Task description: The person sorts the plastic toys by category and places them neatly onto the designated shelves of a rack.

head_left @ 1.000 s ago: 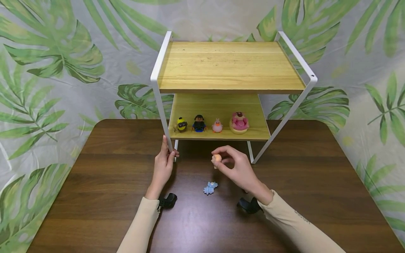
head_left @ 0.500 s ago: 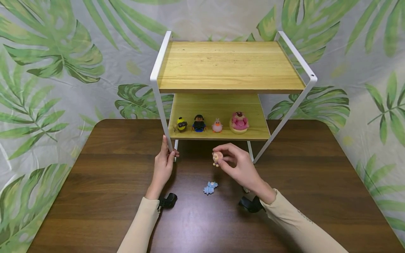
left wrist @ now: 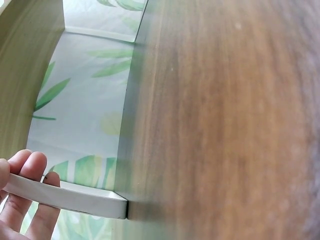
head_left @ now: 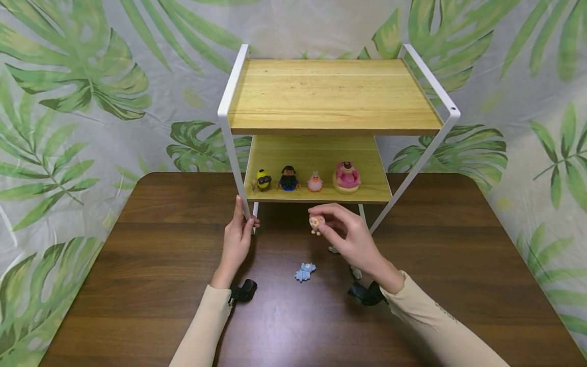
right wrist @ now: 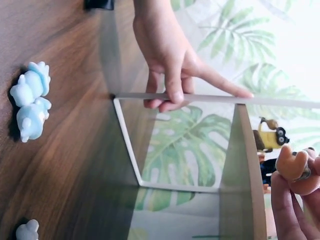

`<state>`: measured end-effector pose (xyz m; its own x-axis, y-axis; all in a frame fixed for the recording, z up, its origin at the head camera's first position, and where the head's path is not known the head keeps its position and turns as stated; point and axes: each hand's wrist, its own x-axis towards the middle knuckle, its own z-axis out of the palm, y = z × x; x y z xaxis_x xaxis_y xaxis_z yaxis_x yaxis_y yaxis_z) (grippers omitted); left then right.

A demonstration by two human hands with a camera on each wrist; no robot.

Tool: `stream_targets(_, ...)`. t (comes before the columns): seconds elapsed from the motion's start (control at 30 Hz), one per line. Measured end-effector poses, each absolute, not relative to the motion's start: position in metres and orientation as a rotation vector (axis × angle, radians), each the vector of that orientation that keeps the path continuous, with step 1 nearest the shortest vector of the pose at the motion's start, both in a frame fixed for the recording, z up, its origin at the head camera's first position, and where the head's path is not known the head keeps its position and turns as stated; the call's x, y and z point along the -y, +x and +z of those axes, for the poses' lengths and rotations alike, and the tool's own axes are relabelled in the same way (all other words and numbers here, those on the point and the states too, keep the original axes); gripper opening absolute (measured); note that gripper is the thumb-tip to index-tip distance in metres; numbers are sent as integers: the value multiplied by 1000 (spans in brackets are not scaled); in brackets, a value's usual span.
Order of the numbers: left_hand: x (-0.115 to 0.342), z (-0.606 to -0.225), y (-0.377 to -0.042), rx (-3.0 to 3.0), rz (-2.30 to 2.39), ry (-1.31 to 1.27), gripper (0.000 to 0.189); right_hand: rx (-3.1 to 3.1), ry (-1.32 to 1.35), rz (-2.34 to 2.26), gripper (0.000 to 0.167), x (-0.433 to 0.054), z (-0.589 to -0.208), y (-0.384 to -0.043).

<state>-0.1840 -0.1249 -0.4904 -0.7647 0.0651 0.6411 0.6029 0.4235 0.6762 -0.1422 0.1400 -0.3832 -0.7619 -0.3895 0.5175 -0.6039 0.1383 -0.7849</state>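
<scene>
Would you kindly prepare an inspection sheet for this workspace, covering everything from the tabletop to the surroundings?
Surface: brown wood-grain table, bearing a two-tier shelf.
Job's things: peach figurine, held before the shelf.
Clutter: blue toy and partly hidden pale items on the table; minion, dark-haired figure, duck and pink bear on the lower tier.
Hands: left hand grips the shelf's white frame; right hand pinches the peach figurine.
Cables: nothing seen.
Surroundings: leaf-print backdrop behind.

The right hand (head_left: 353,237) partly covers its toy (head_left: 315,223), a grey figure (head_left: 333,250) beneath it and a second figure (head_left: 356,273) by its wrist. Its sleeve's (head_left: 435,326) print (head_left: 446,312) is illegibly small. Beside the cut-off left hand (left wrist: 17,207), the counter (left wrist: 215,125) is blurred.
</scene>
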Motion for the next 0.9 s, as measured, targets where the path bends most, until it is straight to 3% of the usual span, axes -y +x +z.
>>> stream_targets(0.4, 115, -456, -165, 2135, -1322, -580, 110, 2206, 983, 1689, 29, -142, -376, -143)
stream_targets(0.9, 115, -454, -164, 2141, -1324, -568, 113, 2117, 973, 1826, 29, -140, -361, -140)
